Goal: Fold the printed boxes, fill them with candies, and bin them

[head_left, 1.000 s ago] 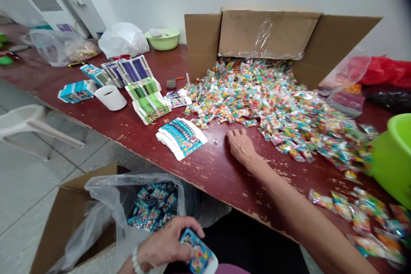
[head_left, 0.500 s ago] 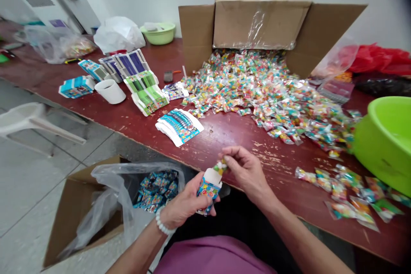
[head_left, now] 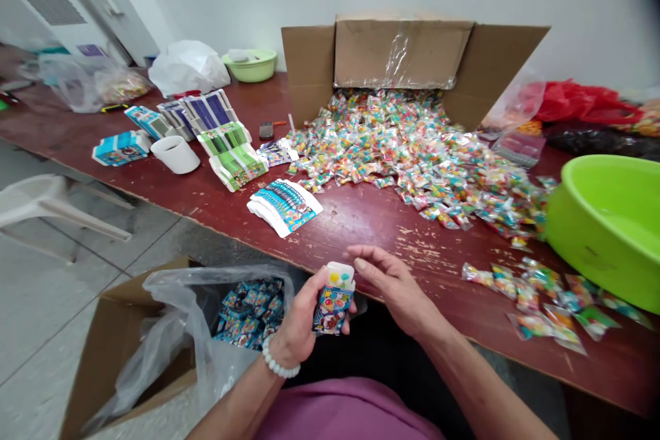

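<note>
My left hand [head_left: 299, 320] grips a small printed carton [head_left: 333, 302] upright just off the table's front edge; its top is open and a candy packet shows inside. My right hand [head_left: 392, 285] hovers right beside the carton's top, fingers loosely stretched, holding nothing I can see. A stack of flat blue cartons [head_left: 285, 205] lies on the dark red table [head_left: 361, 220] ahead. A large heap of small candy packets [head_left: 412, 151] spills from an opened cardboard box [head_left: 402, 55].
A floor box lined with a plastic bag [head_left: 170, 330] holds several filled blue cartons [head_left: 250, 306]. A green basin [head_left: 608, 220] stands at right, loose candy packets [head_left: 541, 302] in front of it. Green and purple flat cartons [head_left: 227, 137], a white cup [head_left: 175, 155] and bags sit at left.
My right hand took a candy packet from the table, brought it to the carton and pushed it in; the fingers have now let go. My left hand raised the carton upright.
</note>
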### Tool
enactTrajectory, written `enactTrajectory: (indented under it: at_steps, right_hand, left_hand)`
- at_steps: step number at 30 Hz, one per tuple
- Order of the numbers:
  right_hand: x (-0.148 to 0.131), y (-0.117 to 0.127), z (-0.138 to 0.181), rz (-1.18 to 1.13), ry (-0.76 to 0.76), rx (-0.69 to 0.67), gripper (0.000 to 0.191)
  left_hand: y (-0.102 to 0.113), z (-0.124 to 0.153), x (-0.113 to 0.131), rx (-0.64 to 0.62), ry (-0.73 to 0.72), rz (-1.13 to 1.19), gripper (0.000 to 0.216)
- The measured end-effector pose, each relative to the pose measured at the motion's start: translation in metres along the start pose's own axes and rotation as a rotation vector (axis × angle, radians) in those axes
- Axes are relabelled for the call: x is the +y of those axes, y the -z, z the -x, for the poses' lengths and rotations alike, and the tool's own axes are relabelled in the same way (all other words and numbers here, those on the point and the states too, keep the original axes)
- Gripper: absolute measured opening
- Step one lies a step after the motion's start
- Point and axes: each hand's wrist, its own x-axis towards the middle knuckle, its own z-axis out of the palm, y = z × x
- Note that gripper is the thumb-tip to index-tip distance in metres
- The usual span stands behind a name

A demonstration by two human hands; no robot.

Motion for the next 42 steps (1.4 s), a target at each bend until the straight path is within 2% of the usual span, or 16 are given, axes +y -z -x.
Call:
enactTrajectory:
  at_steps: [3, 7, 9, 14, 18, 23, 27, 31, 33, 36, 38, 39, 40, 42]
  right_hand:
    - [0.006, -0.005, 0.000, -0.070, -0.070, -0.080, 0.034]
    - [0.010, -0.006, 0.000, 0.118, 0.014, -0.088, 0.025]
    - [0.009, -0.004, 0.000, 0.138, 0.030, -0.094, 0.025]
    - [0.003, -0.003, 0.001, -0.044, -0.045, -0.091, 0.028]
    - [0.003, -0.007, 0.001, -0.021, -0.105, -0.177, 0.034]
    - [0.008, -0.004, 0.005, -0.107, -0.066, -0.196, 0.031]
    - [0.012, -0.003, 0.006, -0.176, -0.082, -0.266, 0.036]
    - [0.014, -0.010, 0.002, -0.168, -0.120, -0.217, 0.032]
    - [0.015, -0.013, 0.001, -0.111, -0.047, -0.125, 0.026]
    - [0.018, -0.013, 0.002, 0.150, 0.243, 0.005, 0.017]
    - [0.019, -0.011, 0.005, 0.362, 0.426, -0.006, 0.011]
    - [0.020, -0.011, 0.006, 0.432, 0.467, -0.030, 0.010]
    - [0.020, -0.011, 0.007, 0.457, 0.459, -0.055, 0.010]
    - [0.019, -0.012, 0.009, 0.365, 0.320, -0.103, 0.013]
  left_hand:
    - [-0.001, 0.001, 0.000, 0.003, -0.060, -0.027, 0.044]
    - [0.000, 0.002, 0.001, -0.024, -0.152, -0.097, 0.030]
    - [-0.001, 0.003, 0.003, -0.043, -0.170, -0.103, 0.027]
    - [-0.003, 0.003, 0.004, -0.062, -0.164, -0.104, 0.029]
    - [-0.003, 0.003, 0.001, -0.075, -0.167, -0.122, 0.030]
    - [-0.003, 0.002, 0.000, -0.068, -0.179, -0.066, 0.029]
    - [-0.007, 0.003, 0.000, -0.069, -0.191, -0.013, 0.031]
    - [-0.011, 0.005, -0.001, -0.042, -0.150, -0.003, 0.034]
    - [-0.011, 0.004, 0.000, -0.054, -0.127, 0.025, 0.036]
    - [-0.009, 0.002, 0.000, -0.067, 0.000, 0.128, 0.043]
    - [-0.006, 0.000, 0.001, -0.046, 0.076, 0.204, 0.043]
    - [-0.006, -0.001, 0.001, -0.031, 0.091, 0.227, 0.040]
    - [-0.005, -0.001, 0.002, -0.014, 0.085, 0.238, 0.036]
    - [-0.006, -0.001, 0.002, 0.017, 0.027, 0.213, 0.028]
